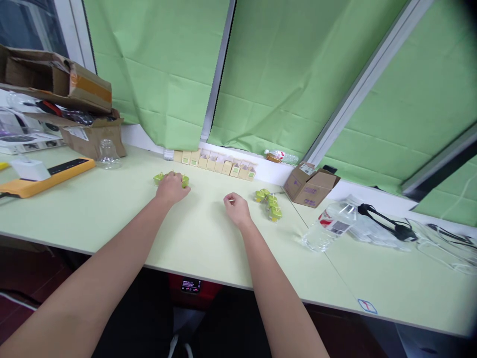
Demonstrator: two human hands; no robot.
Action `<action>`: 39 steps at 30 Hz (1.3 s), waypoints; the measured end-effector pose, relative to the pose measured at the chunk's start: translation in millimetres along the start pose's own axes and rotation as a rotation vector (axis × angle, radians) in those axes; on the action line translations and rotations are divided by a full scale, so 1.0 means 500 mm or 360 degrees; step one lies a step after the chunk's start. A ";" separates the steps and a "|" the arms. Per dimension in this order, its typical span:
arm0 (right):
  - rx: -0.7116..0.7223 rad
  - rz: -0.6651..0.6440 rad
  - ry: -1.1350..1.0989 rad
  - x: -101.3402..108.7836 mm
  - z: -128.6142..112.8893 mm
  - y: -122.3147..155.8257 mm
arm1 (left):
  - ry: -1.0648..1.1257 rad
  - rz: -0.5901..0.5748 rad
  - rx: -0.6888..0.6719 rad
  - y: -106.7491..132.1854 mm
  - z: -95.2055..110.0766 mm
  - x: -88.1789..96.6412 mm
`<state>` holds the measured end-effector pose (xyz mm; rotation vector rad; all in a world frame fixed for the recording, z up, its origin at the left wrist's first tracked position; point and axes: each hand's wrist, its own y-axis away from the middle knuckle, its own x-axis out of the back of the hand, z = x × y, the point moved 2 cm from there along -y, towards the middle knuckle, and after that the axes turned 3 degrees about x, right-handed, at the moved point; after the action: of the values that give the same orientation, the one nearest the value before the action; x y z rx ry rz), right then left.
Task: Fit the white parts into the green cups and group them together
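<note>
Green packs point(159, 178) sit under L hand point(172, 188), poking out either side of it; the visible line runs L–R, long axis crosswise to the fingers. L hand is palm down on them, fingertips hidden, so can't tell if clamped or apart. R hand point(237, 210) is over the table point(201, 233), fingers curled tog. round a pale bit point(231, 201), too small to ID or say which way it points. Just R of R hand: more packs point(273, 201) in a bent row, long axis slanting from back L to front R. Behind both hands: small boxes point(212, 163), row running L–R along the wall. Farther R of R hand: carton point(310, 186) at back, bottle point(331, 223) nearer. L of L hand: jar point(108, 155), then power strip point(70, 169).
</note>
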<state>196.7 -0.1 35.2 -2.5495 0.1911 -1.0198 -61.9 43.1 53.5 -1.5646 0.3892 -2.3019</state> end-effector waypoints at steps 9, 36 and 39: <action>-0.0380 0.1157 0.0873 0.131 0.035 0.011 | -0.0110 0.0086 -0.0059 0.009 0.003 -0.009; 0.0046 -0.0421 -0.0735 -0.013 -0.019 0.012 | 0.1268 -0.0827 -0.0879 0.115 0.150 -0.048; -0.0014 -0.0494 -0.0845 -0.011 -0.012 0.010 | 0.1265 -0.0812 -0.0838 0.111 0.146 -0.049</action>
<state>188.9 -5.0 33.6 -2.8053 -0.3547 -0.3986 21.3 0.0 36.7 -0.8985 0.9318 -3.3969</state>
